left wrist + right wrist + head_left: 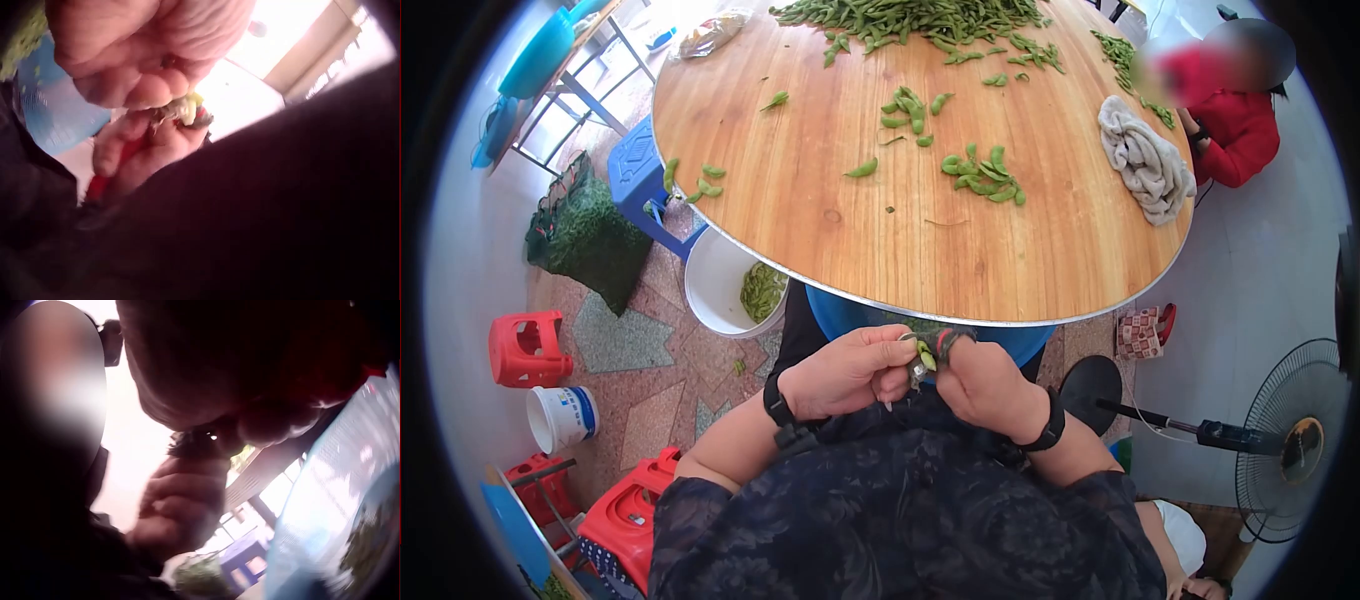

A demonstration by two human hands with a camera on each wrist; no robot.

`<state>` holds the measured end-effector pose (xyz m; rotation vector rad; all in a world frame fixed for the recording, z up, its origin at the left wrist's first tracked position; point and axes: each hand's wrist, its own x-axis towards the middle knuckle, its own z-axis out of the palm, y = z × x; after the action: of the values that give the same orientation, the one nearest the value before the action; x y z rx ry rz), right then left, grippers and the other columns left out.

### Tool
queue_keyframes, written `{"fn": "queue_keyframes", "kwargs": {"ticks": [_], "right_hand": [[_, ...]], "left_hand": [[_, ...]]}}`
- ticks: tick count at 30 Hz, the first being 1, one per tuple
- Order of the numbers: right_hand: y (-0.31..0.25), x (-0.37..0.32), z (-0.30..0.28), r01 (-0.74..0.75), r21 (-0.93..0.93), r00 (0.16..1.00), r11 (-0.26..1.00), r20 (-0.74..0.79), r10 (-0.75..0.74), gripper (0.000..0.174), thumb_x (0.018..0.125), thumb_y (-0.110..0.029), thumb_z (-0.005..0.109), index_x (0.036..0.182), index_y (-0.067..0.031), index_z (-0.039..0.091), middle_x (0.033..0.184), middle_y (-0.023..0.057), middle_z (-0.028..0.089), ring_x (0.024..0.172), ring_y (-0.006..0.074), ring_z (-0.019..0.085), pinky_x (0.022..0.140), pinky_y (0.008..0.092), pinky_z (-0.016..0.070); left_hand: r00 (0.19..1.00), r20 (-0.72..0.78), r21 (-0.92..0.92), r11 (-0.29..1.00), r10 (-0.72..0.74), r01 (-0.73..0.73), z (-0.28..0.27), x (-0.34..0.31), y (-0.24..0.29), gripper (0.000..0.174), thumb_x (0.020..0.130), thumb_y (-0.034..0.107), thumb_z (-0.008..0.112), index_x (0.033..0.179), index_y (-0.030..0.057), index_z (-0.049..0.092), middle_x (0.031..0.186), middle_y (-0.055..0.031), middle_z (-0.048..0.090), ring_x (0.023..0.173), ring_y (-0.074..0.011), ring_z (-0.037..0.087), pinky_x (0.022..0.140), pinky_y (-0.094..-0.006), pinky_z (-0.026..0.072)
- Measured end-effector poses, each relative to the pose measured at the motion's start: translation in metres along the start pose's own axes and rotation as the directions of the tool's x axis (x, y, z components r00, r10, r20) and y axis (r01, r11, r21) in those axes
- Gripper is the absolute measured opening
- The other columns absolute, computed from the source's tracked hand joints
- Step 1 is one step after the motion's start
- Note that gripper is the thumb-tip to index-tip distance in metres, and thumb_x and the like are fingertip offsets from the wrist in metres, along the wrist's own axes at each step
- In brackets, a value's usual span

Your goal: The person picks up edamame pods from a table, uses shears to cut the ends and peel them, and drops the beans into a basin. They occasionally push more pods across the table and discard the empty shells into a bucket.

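Note:
My left hand (845,372) pinches a green edamame pod (927,356) between thumb and fingers, just off the near table edge. Curled in from the other side, my right hand (992,388) grips the same pod, with a dark wrapping (945,341) showing on its fingers. In the left wrist view the pod (190,109) shows pale green and yellow where the fingertips meet. The right wrist view is dark there, and the hands mostly hide the pod. Below the hands sits a blue basin (828,312), with green contents visible in the right wrist view.
On the round wooden table (800,220) lie a large pod heap (910,18), a small pod cluster (985,177) and a grey cloth (1145,160). A white bucket (710,285) holding green pods stands left, a fan (1290,440) right. A person in red (1245,140) sits at far right.

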<state>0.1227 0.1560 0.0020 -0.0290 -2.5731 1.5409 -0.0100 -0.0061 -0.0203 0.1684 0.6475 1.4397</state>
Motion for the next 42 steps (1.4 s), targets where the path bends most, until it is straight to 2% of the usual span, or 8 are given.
{"fn": "queue_keyframes", "kwargs": {"ticks": [2,3,8,14,22,34,38,42], "right_hand": [[0.001,0.001,-0.009,0.144,-0.358,0.987,0.923,0.125,-0.105,0.011,0.086,-0.003,0.055,0.094,0.0001,0.048,0.071,0.021,0.057,0.065,0.0393,0.06,0.055,0.0423,0.0463],[0.002,0.002,-0.014,0.136,-0.365,0.988,0.921,0.118,-0.099,0.011,0.086,-0.003,0.055,0.094,0.0001,0.048,0.071,0.021,0.057,0.065,0.0393,0.06,0.055,0.0423,0.0463],[-0.001,0.008,-0.036,-0.088,0.026,0.992,0.996,0.093,0.085,0.015,0.085,-0.007,0.06,0.094,0.0,0.051,0.068,0.0197,0.056,0.062,0.0389,0.06,0.054,0.0412,0.047],[-0.011,0.008,-0.052,-0.198,-0.269,0.979,0.943,-0.002,0.205,0.017,0.088,-0.014,0.058,0.097,-0.0006,0.052,0.071,0.0211,0.057,0.067,0.0386,0.061,0.058,0.0436,0.0478],[0.04,0.084,-0.123,-0.205,-0.604,0.947,0.77,-0.321,-0.001,0.019,0.085,-0.011,0.056,0.097,0.0005,0.047,0.084,0.0258,0.059,0.08,0.0441,0.059,0.068,0.049,0.0477],[0.022,0.06,-0.094,-0.188,-0.485,0.924,0.854,-0.381,-0.013,0.034,0.083,-0.011,0.059,0.114,0.0008,0.051,0.088,0.0255,0.062,0.076,0.0417,0.061,0.064,0.0472,0.0497],[-0.017,0.041,-0.055,-0.154,-0.51,0.981,0.847,-0.181,0.069,0.032,0.082,-0.006,0.065,0.112,0.0005,0.058,0.082,0.0131,0.063,0.063,0.0268,0.063,0.053,0.0358,0.0479],[-0.02,0.024,-0.028,0.278,-0.424,0.941,0.862,-0.063,-0.334,0.032,0.081,-0.005,0.064,0.112,-0.0005,0.06,0.081,0.0147,0.063,0.064,0.0296,0.063,0.053,0.0364,0.0499]], "left_hand": [[0.997,0.065,-0.104,0.993,-0.047,0.054,0.002,0.002,0.002,0.018,0.101,0.021,0.048,0.092,0.0058,0.054,0.074,0.0041,0.051,0.065,-0.0041,0.043,0.059,-0.0193,0.0361],[0.996,-0.041,0.277,0.958,0.081,-0.067,0.005,0.005,0.003,0.02,0.101,0.02,0.049,0.088,0.0057,0.054,0.071,0.0029,0.05,0.064,-0.0056,0.045,0.059,-0.0229,0.038],[0.804,0.207,0.946,0.095,0.558,-0.31,0.008,0.016,-0.001,0.015,0.093,0.012,0.059,0.085,0.0005,0.055,0.069,-0.0083,0.053,0.063,-0.0185,0.053,0.059,-0.0326,0.0431],[0.763,0.028,0.964,0.183,0.646,-0.191,-0.002,-0.035,0.024,0.006,0.091,0.006,0.056,0.092,0.0,0.059,0.073,-0.0066,0.056,0.064,-0.0137,0.051,0.06,-0.0276,0.0431],[0.254,-0.295,0.94,0.231,0.921,0.252,-0.104,-0.116,0.034,0.025,0.09,0.003,0.055,0.115,0.0006,0.055,0.092,-0.0029,0.057,0.07,-0.0069,0.05,0.061,-0.023,0.0432],[0.891,-0.147,0.835,0.537,0.43,-0.121,-0.011,-0.049,0.035,0.02,0.097,0.014,0.049,0.089,0.0003,0.061,0.074,0.001,0.057,0.067,-0.0064,0.052,0.062,-0.0212,0.0426],[0.978,-0.153,0.594,0.804,0.14,-0.023,0.014,-0.006,0.036,0.031,0.102,0.03,0.043,0.092,0.0054,0.059,0.08,0.0008,0.058,0.069,-0.0053,0.052,0.062,-0.0203,0.0431],[0.999,0.012,0.363,0.931,0.037,-0.039,0.016,0.014,0.026,0.032,0.103,0.035,0.04,0.098,0.0081,0.058,0.081,0.0031,0.055,0.069,-0.0037,0.049,0.062,-0.0186,0.0393]]}}
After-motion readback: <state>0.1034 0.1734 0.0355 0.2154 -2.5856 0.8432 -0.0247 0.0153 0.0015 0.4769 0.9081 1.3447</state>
